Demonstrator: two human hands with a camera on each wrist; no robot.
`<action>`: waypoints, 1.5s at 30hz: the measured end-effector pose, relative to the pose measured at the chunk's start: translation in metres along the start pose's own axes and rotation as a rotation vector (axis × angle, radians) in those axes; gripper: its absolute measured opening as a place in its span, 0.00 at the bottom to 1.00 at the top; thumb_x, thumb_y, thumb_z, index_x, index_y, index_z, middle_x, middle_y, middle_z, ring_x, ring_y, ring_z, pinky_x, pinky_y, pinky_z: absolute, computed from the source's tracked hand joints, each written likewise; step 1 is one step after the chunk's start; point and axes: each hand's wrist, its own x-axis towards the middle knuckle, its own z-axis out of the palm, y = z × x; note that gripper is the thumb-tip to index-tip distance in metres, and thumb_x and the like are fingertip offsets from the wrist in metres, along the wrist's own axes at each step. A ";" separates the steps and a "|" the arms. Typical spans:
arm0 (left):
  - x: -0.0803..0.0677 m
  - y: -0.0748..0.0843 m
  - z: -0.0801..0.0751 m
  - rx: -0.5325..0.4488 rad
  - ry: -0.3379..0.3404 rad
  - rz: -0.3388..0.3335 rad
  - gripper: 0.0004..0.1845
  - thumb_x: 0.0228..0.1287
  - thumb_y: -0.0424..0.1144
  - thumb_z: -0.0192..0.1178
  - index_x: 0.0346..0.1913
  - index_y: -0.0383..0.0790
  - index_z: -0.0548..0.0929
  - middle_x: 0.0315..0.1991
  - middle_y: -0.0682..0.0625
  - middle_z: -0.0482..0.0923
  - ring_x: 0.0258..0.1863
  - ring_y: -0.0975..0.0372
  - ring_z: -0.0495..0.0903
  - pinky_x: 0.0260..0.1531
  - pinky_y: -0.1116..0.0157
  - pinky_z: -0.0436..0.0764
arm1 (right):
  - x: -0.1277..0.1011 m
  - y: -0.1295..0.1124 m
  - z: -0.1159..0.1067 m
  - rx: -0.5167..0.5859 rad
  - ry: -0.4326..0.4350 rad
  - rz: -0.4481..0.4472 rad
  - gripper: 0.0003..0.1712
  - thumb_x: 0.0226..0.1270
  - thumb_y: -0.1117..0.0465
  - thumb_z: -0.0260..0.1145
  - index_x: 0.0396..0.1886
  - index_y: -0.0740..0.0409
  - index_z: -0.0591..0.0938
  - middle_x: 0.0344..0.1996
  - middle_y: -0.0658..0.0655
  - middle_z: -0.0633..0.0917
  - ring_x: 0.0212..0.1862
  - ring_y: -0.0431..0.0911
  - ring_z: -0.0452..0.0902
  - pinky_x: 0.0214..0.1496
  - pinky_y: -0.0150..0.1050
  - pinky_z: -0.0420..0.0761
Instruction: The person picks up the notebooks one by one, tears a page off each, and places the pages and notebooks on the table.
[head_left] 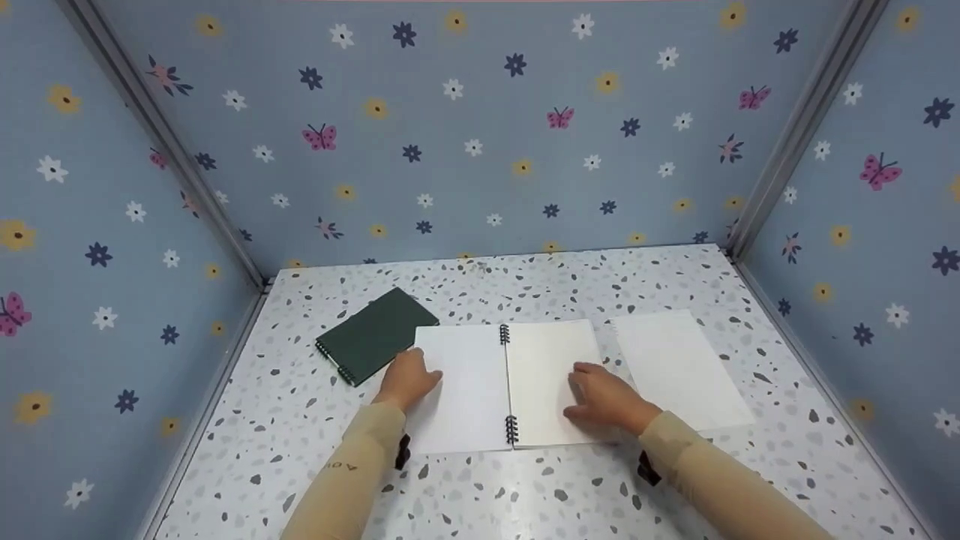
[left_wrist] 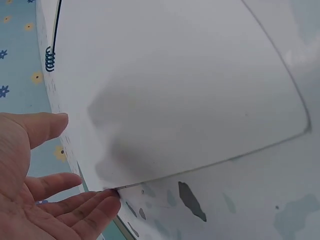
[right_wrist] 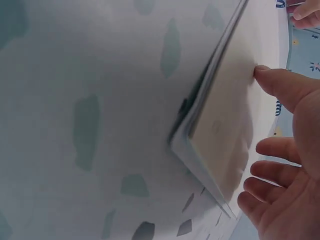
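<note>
An open spiral notebook (head_left: 469,390) with blank pages lies flat in front of me, its black coil (head_left: 511,430) running down the middle. At its left edge is my left hand (head_left: 409,380). In the left wrist view, the left hand's fingertips (left_wrist: 107,200) touch the page edge while the thumb stays apart from them. My right hand (head_left: 606,399) rests over the right page. Seen from the right wrist, its thumb (right_wrist: 272,80) touches the cream page (right_wrist: 225,115), and the other fingers are loosely extended beside the page edge, pinching nothing.
A dark green spiral notebook (head_left: 379,334) lies angled at the left, close to the open one. To the right lies a loose white sheet (head_left: 682,367). The speckled tabletop (head_left: 525,502) is bounded by flower-patterned panels (head_left: 495,142) at the back and sides.
</note>
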 end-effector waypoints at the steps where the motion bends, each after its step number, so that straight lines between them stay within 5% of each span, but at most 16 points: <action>1: 0.001 0.000 0.001 -0.016 0.002 -0.010 0.36 0.74 0.39 0.67 0.73 0.16 0.71 0.73 0.24 0.74 0.76 0.34 0.74 0.78 0.42 0.73 | 0.000 0.000 0.001 0.009 -0.011 0.007 0.41 0.67 0.53 0.81 0.72 0.72 0.78 0.78 0.74 0.73 0.80 0.67 0.69 0.84 0.59 0.69; 12: 0.008 -0.007 -0.018 -0.316 0.071 -0.111 0.35 0.72 0.36 0.67 0.73 0.16 0.71 0.70 0.22 0.76 0.71 0.33 0.78 0.71 0.39 0.80 | 0.000 0.002 0.003 0.068 -0.029 0.067 0.41 0.69 0.51 0.79 0.74 0.70 0.78 0.80 0.70 0.71 0.82 0.66 0.67 0.86 0.59 0.65; 18: 0.008 -0.006 -0.040 -0.446 -0.003 -0.146 0.28 0.74 0.37 0.67 0.69 0.22 0.79 0.66 0.27 0.81 0.59 0.44 0.87 0.61 0.48 0.88 | 0.001 0.003 0.005 0.064 -0.030 0.080 0.42 0.69 0.50 0.79 0.74 0.68 0.78 0.81 0.68 0.71 0.82 0.65 0.67 0.87 0.59 0.65; 27: 0.005 0.016 -0.062 -0.696 -0.130 -0.061 0.14 0.75 0.34 0.67 0.55 0.25 0.87 0.44 0.40 0.90 0.36 0.61 0.91 0.42 0.63 0.93 | -0.001 0.004 0.004 0.062 -0.022 0.044 0.41 0.70 0.50 0.78 0.73 0.71 0.78 0.79 0.70 0.72 0.81 0.66 0.68 0.86 0.59 0.67; 37: -0.004 0.074 -0.044 -0.794 -0.126 0.059 0.19 0.83 0.44 0.61 0.58 0.30 0.88 0.49 0.39 0.89 0.40 0.57 0.91 0.44 0.59 0.94 | 0.005 0.003 -0.001 0.087 0.009 -0.020 0.34 0.70 0.52 0.78 0.64 0.73 0.82 0.73 0.76 0.77 0.77 0.70 0.72 0.83 0.62 0.69; 45: -0.007 0.111 -0.012 -0.825 -0.223 0.171 0.19 0.87 0.44 0.54 0.61 0.31 0.86 0.60 0.33 0.86 0.57 0.43 0.89 0.50 0.54 0.94 | 0.008 -0.033 -0.039 0.567 0.177 -0.047 0.31 0.81 0.56 0.69 0.73 0.70 0.78 0.68 0.72 0.83 0.67 0.66 0.84 0.70 0.60 0.85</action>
